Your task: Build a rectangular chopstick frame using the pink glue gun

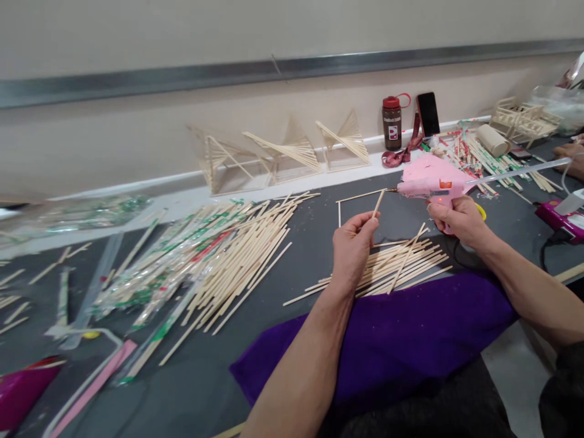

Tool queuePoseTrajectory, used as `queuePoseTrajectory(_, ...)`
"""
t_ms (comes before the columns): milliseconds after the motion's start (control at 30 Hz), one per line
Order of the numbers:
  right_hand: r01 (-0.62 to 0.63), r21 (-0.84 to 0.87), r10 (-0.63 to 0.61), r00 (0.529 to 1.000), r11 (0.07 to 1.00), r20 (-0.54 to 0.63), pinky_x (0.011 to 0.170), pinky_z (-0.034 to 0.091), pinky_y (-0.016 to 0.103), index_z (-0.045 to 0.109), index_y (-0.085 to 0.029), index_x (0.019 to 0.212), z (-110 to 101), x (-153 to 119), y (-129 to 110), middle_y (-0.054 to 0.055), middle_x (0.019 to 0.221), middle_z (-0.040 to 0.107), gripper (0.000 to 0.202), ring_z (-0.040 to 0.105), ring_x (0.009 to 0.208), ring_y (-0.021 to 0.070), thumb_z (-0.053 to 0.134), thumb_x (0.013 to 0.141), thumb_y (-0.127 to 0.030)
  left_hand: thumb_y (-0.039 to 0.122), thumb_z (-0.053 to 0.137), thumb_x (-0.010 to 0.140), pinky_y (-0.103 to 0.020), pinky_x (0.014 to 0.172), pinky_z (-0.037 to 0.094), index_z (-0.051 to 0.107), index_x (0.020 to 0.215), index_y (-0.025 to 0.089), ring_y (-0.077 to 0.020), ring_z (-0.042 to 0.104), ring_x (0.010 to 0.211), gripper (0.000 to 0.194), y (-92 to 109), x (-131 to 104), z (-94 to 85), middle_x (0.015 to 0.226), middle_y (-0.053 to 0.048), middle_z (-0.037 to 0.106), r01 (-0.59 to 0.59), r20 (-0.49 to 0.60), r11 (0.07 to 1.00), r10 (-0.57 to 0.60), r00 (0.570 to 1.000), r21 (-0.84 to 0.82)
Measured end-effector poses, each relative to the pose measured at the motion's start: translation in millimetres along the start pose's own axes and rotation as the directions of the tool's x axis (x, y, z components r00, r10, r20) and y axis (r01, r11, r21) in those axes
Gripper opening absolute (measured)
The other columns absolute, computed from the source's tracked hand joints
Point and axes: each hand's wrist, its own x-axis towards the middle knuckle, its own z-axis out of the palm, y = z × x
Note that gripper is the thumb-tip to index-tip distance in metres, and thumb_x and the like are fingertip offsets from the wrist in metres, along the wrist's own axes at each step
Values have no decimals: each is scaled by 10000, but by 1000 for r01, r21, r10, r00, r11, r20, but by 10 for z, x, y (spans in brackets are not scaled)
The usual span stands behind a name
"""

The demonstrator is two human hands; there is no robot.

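My left hand [353, 243] pinches a thin wooden chopstick [378, 204] between thumb and fingers, its free end pointing up and away. My right hand [460, 220] is wrapped round the handle of a pink hot glue gun [431, 186], with a long clear glue stick [515, 172] sticking out of its back. The gun's nozzle meets or nearly meets the chopstick's upper end. Just beyond my left hand, joined sticks [360, 196] form a corner on the dark table. Below both hands lies a loose pile of bare chopsticks [401, 264].
Wrapped chopsticks [182, 261] and a bare heap [246, 261] cover the left. Twisted stick models [292, 152] lean along the wall near a red-capped bottle [392, 125] and a phone [427, 114]. A purple cloth [410, 334] hangs over the front edge. Another person's hand [570, 159] shows far right.
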Motion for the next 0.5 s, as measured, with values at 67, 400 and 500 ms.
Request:
queuePoseTrajectory(67, -11, 24, 11, 1000, 1000, 13, 433, 291, 248, 473, -207, 477, 6, 8, -10, -23, 420, 448, 455, 373, 411, 79, 663, 774, -494, 378, 727, 654, -204, 446, 256, 775, 900, 149, -44, 353, 454, 340, 22, -12, 5, 618, 33, 576, 17, 1, 1000, -17, 1000, -11)
queuePoseTrajectory(400, -47, 83, 46, 999, 995, 11, 415, 266, 239, 480, -204, 469, 5, 13, 14, -24, 406, 440, 451, 366, 392, 72, 681, 753, -490, 387, 717, 658, -209, 441, 239, 779, 878, 156, -45, 353, 451, 325, 11, -15, 11, 638, 24, 597, 20, 18, 1000, -20, 1000, 6)
queuePoseTrajectory(500, -58, 83, 58, 998, 995, 1, 413, 266, 236, 475, -205, 459, -2, 19, 20, -23, 401, 440, 459, 371, 389, 72, 685, 747, -494, 385, 721, 657, -214, 435, 234, 776, 862, 154, -38, 339, 438, 314, 7, -10, 15, 655, 21, 609, 18, 28, 1000, -18, 999, -7)
